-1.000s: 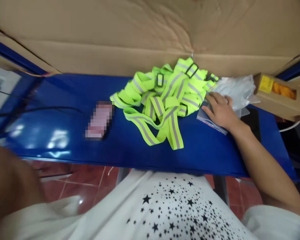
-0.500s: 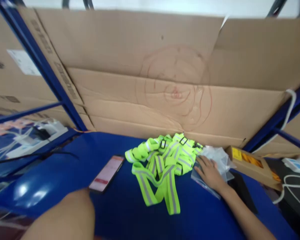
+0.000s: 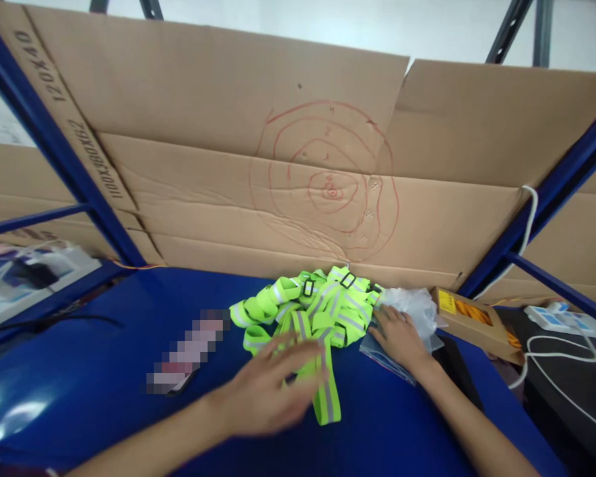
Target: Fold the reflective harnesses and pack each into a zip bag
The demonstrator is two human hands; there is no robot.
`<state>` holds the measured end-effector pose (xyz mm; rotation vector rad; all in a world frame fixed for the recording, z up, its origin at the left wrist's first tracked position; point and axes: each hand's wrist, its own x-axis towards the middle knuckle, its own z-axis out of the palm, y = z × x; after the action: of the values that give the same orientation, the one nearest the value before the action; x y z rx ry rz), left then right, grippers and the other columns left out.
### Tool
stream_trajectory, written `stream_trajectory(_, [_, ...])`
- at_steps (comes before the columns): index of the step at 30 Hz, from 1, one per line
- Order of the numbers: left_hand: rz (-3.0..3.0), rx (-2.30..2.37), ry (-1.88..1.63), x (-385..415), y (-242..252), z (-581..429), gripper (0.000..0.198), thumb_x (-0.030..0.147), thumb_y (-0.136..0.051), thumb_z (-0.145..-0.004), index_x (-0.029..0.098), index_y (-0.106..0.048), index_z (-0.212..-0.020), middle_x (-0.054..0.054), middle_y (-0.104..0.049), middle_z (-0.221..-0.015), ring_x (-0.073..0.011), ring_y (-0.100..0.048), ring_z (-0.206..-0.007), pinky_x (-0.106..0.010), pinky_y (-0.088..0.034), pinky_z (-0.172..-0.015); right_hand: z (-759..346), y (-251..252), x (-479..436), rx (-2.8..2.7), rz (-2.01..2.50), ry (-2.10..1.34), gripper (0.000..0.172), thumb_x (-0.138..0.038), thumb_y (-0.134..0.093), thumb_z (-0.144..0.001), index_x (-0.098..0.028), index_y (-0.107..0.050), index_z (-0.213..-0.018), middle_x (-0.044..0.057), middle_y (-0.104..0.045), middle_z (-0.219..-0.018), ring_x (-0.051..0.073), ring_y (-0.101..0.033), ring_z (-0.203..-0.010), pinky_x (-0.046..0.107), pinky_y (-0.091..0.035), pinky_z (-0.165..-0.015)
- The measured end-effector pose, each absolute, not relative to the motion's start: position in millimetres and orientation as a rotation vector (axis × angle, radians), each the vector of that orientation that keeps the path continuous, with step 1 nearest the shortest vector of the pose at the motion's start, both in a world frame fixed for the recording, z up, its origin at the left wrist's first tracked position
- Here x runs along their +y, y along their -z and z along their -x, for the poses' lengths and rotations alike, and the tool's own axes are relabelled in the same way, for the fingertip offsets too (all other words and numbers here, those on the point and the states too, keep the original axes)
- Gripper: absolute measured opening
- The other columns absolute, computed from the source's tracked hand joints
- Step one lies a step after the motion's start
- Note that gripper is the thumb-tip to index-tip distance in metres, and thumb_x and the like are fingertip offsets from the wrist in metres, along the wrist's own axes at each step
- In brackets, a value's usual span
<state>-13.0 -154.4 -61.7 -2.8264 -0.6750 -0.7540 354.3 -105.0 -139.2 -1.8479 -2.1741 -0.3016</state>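
A heap of fluorescent yellow-green reflective straps with grey stripes and black buckles lies against the cardboard. Over its near side reaches my left hand, somewhat blurred, its fingers stretched out and apart. It hides part of the hanging strap loops; whether it touches them I cannot tell. My right hand lies flat, fingers spread, on clear plastic bags just right of the straps. A dark flat item sits beside my right wrist.
Left of the straps a phone rests on the blue tabletop. Behind stands a cardboard panel with red hand-drawn rings. At right are a cardboard box holding orange items and a white cable. Blue posts flank the space.
My left hand has come into view from the lower left and moved over the straps. My right hand stays on the plastic bags. The whole view has shifted slightly.
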Motion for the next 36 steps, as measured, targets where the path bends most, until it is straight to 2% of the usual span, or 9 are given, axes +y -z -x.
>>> stream_trajectory(4, [2.672, -1.164, 0.806, -115, 95, 9, 0.045, 0.033, -0.058, -0.102, 0.022, -0.056, -0.146, -0.016, -0.060, -0.148, -0.0321, -0.057, -0.138, -0.053, -0.050, -0.114, -317, 108, -113, -2.012, 1.867, 0.433, 0.050, -0.028, -0.039, -0.105, -0.013, -0.054, -0.149, 0.028, -0.053, -0.151, 0.044, -0.059, -0.132, 0.066, -0.046, -0.108])
stream_trajectory(9, [2.741, -1.349, 0.720, -95, 121, 13, 0.048, 0.038, -0.057, -0.103, 0.020, -0.055, -0.147, -0.017, -0.060, -0.146, -0.0311, -0.058, -0.135, -0.055, -0.045, -0.116, -257, 97, -158, -2.244, 1.356, 0.317, 0.060, -0.037, -0.045, -0.107, -0.028, -0.035, -0.165, 0.015, -0.053, -0.156, 0.038, -0.056, -0.136, 0.061, -0.047, -0.112])
stream_trajectory(13, [2.767, -1.313, 0.724, -92, 115, 25, 0.043, 0.037, -0.055, -0.104, 0.023, -0.056, -0.145, -0.013, -0.062, -0.145, -0.0256, -0.058, -0.137, -0.046, -0.045, -0.117, -247, 115, -181, -2.662, 0.991, -0.068, 0.056, -0.044, -0.053, -0.106, -0.029, -0.045, -0.159, 0.011, -0.055, -0.155, 0.031, -0.056, -0.139, 0.052, -0.051, -0.114])
stream_trajectory(16, [2.648, -1.403, 0.838, -83, 106, 40, 0.043, 0.028, -0.046, -0.106, 0.019, -0.052, -0.147, -0.018, -0.053, -0.153, -0.0291, -0.048, -0.146, -0.051, -0.039, -0.121, -256, 125, -177, -2.692, 1.029, -0.268, 0.047, -0.045, -0.051, -0.107, -0.026, -0.055, -0.151, 0.011, -0.054, -0.156, 0.028, -0.054, -0.143, 0.048, -0.052, -0.115])
stream_trajectory(20, [2.511, -1.667, 0.868, -66, 103, 59, 0.069, 0.035, -0.058, -0.100, 0.017, -0.030, -0.161, -0.021, -0.039, -0.164, -0.0349, -0.038, -0.154, -0.054, -0.036, -0.123, -263, 127, -167, -2.663, 1.082, -0.327, 0.042, -0.043, -0.045, -0.110, -0.028, -0.059, -0.146, 0.009, -0.054, -0.156, 0.026, -0.053, -0.145, 0.048, -0.051, -0.117])
stream_trajectory(23, [2.538, -1.799, 0.783, -56, 110, 65, 0.082, 0.044, -0.065, -0.096, 0.014, -0.026, -0.162, -0.023, -0.051, -0.154, -0.0385, -0.051, -0.143, -0.054, -0.043, -0.115, -262, 126, -165, -2.646, 1.108, -0.329, 0.041, -0.044, -0.047, -0.109, -0.029, -0.061, -0.144, 0.008, -0.056, -0.155, 0.027, -0.055, -0.143, 0.050, -0.052, -0.116])
stream_trajectory(29, [2.550, -1.907, 0.809, -52, 118, 63, 0.045, 0.045, -0.070, -0.091, 0.013, -0.066, -0.123, -0.019, -0.064, -0.123, -0.0379, -0.065, -0.116, -0.052, -0.051, -0.101, -259, 124, -164, -2.640, 1.101, -0.327, 0.038, -0.042, -0.046, -0.109, -0.029, -0.063, -0.140, 0.009, -0.058, -0.151, 0.028, -0.059, -0.138, 0.051, -0.057, -0.110])
stream_trajectory(33, [2.539, -1.852, 1.006, -63, 108, 56, 0.025, 0.035, -0.056, -0.099, 0.016, -0.066, -0.111, -0.018, -0.060, -0.138, -0.0325, -0.059, -0.128, -0.046, -0.048, -0.107, -258, 115, -165, -2.582, 1.004, -0.208, 0.036, -0.041, -0.053, -0.105, -0.034, -0.062, -0.139, 0.006, -0.067, -0.140, 0.029, -0.069, -0.125, 0.049, -0.064, -0.100])
stream_trajectory(36, [2.564, -1.816, 1.258, -72, 80, 48, 0.030, 0.040, -0.048, -0.104, 0.016, -0.062, -0.114, -0.010, -0.071, -0.113, -0.0223, -0.067, -0.103, -0.034, -0.054, -0.091, -254, 97, -160, -2.444, 0.970, -0.033, 0.049, -0.035, -0.059, -0.102, -0.038, -0.050, -0.150, 0.005, -0.069, -0.137, 0.030, -0.071, -0.123, 0.049, -0.065, -0.100])
